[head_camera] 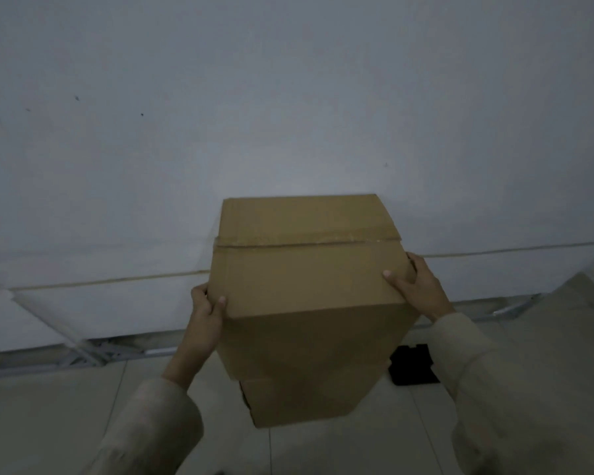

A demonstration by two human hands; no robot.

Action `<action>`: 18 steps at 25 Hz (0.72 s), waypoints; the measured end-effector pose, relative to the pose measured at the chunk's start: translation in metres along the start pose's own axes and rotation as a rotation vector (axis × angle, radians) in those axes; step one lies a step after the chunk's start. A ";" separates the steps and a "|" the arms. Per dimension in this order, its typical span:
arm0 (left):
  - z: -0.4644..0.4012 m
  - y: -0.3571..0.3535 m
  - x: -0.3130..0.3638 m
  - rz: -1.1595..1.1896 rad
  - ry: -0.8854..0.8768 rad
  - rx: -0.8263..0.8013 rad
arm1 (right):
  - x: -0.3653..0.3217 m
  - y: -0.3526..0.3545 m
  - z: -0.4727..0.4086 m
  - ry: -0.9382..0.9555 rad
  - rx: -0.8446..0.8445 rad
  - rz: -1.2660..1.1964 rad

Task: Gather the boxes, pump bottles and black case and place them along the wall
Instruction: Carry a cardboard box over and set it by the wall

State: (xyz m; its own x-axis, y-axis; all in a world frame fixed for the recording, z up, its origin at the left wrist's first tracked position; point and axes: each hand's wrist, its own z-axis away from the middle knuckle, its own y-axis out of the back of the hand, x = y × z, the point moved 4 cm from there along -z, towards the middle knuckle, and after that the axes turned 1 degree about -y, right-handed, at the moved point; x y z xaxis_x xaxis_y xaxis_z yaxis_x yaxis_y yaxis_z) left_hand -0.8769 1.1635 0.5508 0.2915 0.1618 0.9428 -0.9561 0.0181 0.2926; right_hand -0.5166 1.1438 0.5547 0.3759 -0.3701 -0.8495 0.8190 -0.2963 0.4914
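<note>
A tall brown cardboard box (306,275) with a taped top seam fills the middle of the view, close to the white wall (254,114). My left hand (206,310) grips its left edge and my right hand (415,286) grips its right edge, thumbs on the top face. Under it sits a second cardboard box (295,402) on the floor; whether the two touch I cannot tell. A black case (413,366) lies on the floor just right of the boxes, partly hidden by the upper box and my right sleeve. No pump bottles are in view.
Pale floor tiles (66,406) spread left and right of the boxes. A grey metal rail (83,354) runs along the foot of the wall. The room is dim.
</note>
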 end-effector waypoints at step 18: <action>0.015 -0.010 -0.011 0.096 0.033 -0.079 | 0.030 0.002 0.069 0.020 0.145 0.016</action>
State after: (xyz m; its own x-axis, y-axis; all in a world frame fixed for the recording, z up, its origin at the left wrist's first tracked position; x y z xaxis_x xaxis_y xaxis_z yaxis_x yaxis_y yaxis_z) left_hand -0.8698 1.1465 0.5394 0.1986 0.1987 0.9597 -0.9794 0.0780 0.1865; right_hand -0.5335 1.0718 0.5437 0.3984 -0.3583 -0.8443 0.7422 -0.4150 0.5263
